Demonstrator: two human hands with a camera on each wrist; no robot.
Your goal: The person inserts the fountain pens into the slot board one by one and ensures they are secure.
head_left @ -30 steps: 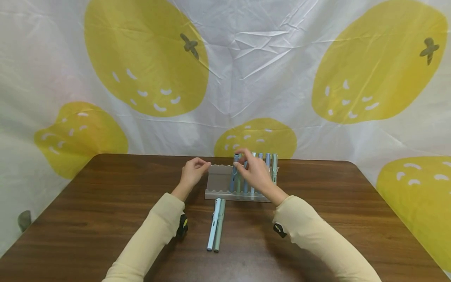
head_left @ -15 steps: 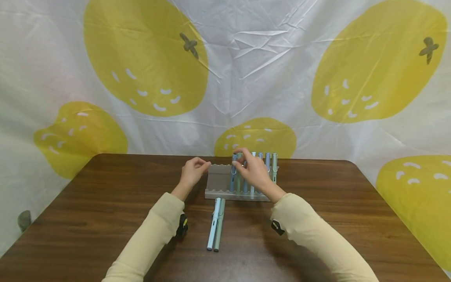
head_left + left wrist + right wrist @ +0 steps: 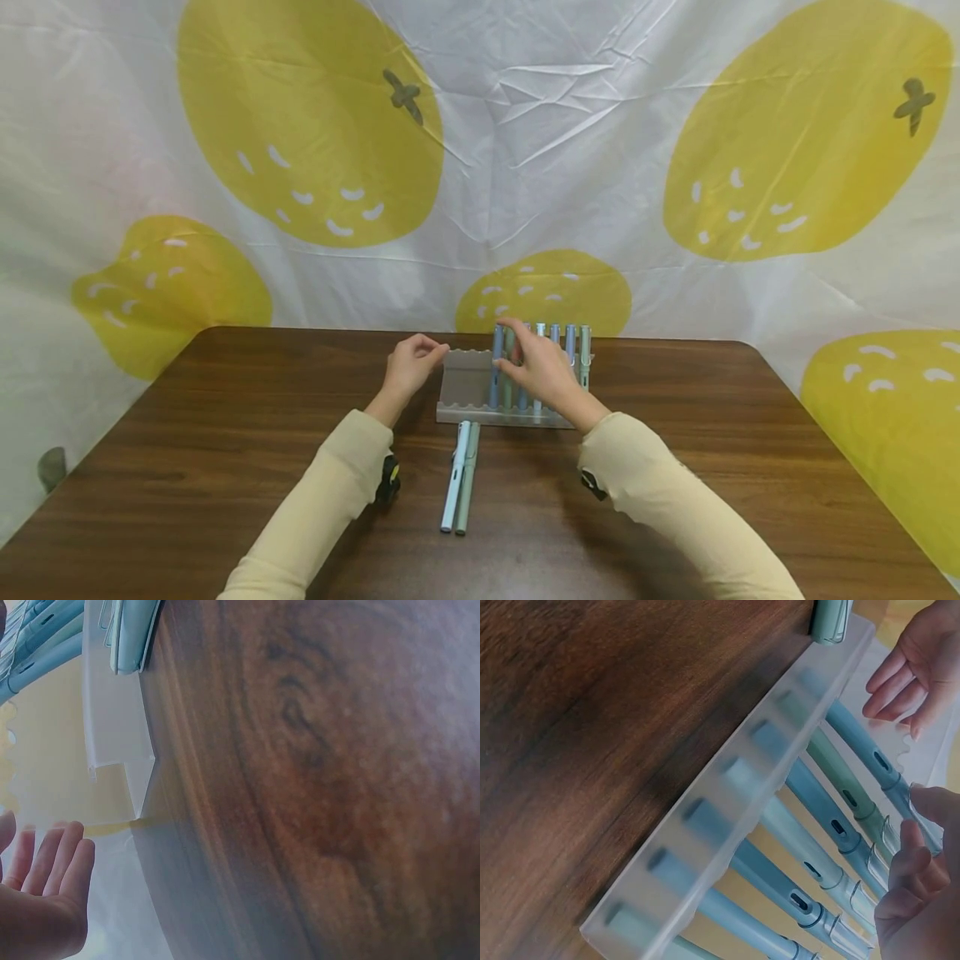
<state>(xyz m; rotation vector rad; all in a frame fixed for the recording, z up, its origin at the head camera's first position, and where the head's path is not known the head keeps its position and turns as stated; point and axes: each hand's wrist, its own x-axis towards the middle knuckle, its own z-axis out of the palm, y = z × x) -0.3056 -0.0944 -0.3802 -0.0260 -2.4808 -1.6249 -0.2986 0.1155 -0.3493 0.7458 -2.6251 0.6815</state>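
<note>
A clear pen rack (image 3: 465, 383) with scalloped edges stands near the back of the table. My left hand (image 3: 408, 367) has thumb and forefinger at the rack's upper left corner, its other fingers loosely extended in the left wrist view. My right hand (image 3: 547, 367) holds the upper part of a blue pen (image 3: 494, 390), the leftmost in the rack, with forefinger at its top and thumb lower by the clip. That pen's lower end sits in the rack's front ledge (image 3: 705, 787). To its right, several blue and green pens (image 3: 821, 817) lean in the slots, partly behind my hand.
In front of the rack a light blue pen (image 3: 455, 479) and a green pen (image 3: 468, 479) lie side by side on the brown table (image 3: 300, 392). A white cloth with yellow fruit prints (image 3: 570, 167) hangs behind the table.
The blue pen at my right hand has shifted slightly left and stands straighter. My right thumb has slid down it, away from the forefinger. My left hand has stayed in place.
</note>
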